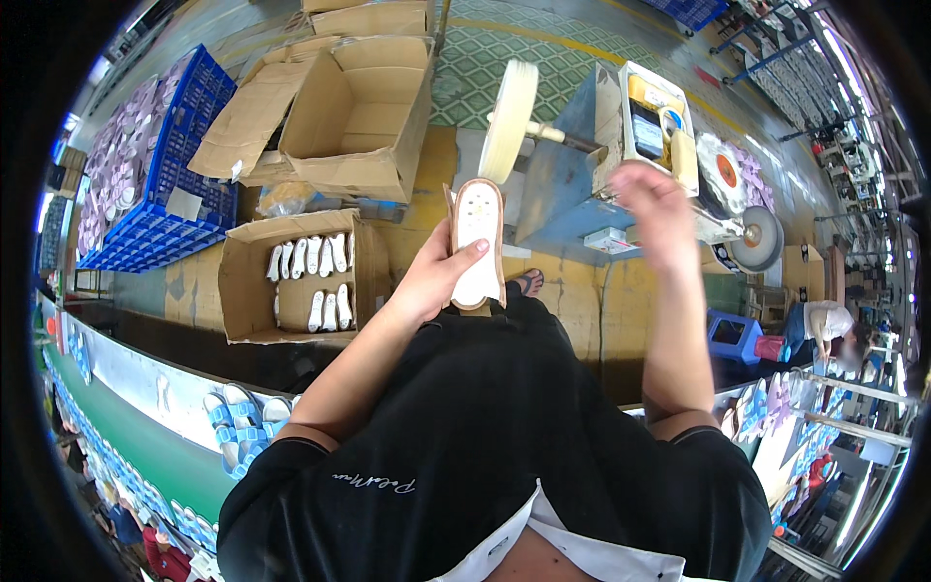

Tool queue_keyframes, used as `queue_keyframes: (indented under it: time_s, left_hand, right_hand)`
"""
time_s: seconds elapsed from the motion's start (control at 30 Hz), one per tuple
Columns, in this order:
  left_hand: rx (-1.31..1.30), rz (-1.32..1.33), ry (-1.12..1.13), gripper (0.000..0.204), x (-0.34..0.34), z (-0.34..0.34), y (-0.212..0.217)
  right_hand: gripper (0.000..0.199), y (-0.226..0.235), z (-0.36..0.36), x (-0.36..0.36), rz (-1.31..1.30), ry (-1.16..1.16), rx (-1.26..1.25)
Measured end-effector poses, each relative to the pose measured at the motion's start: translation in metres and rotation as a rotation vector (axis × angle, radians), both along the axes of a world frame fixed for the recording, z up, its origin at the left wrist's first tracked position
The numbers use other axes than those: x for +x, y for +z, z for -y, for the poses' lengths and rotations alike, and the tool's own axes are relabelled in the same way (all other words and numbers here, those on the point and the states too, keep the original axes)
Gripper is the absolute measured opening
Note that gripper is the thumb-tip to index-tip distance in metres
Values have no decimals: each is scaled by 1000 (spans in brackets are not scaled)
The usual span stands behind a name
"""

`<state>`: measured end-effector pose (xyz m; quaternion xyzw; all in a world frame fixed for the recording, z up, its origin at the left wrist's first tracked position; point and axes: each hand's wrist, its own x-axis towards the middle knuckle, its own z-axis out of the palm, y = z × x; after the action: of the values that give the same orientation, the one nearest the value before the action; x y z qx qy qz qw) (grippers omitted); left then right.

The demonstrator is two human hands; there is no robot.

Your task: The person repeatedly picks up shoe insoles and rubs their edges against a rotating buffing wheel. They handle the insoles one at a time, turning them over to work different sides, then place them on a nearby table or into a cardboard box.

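Observation:
My left hand [438, 275] is closed round a sandal sole [477, 254], its thumb lying across the white top. The sole has a brown edge and several small holes near its far end; it stands upright in front of my waist. Just beyond its far end is a pale buffing wheel [510, 121] on a shaft from a blue machine [560, 170]. To the right my right hand [657, 213] is raised beside the near end of a white tray [687, 175]. Motion smears its fingers, and whether they hold anything cannot be made out.
An open carton [233, 286] with several white soles stands at the left, behind it a larger open carton [364, 107]. Blue crates [208, 121] of lilac sandals are farther left. A grey wheel [759, 241] sits at the machine's right. Conveyor belts [126, 417] with blue sandals run on both sides.

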<state>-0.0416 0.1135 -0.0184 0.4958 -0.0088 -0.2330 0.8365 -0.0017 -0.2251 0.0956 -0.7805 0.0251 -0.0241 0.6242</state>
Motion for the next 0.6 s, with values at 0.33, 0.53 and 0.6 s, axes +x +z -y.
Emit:
queue_keyframes:
  time_s: [0.33, 0.53, 0.6]
  left_hand:
    - [-133, 46, -89, 86, -9, 9, 15]
    - [2, -39, -13, 69, -9, 12, 20]
    - [98, -22, 37, 63, -7, 12, 18]
  right_hand:
    - [9, -14, -116, -49, 283, 181, -439]
    - [9, -15, -121, -50, 224, 229, -421]
    - [9, -4, -129, -56, 310, 302, -385]
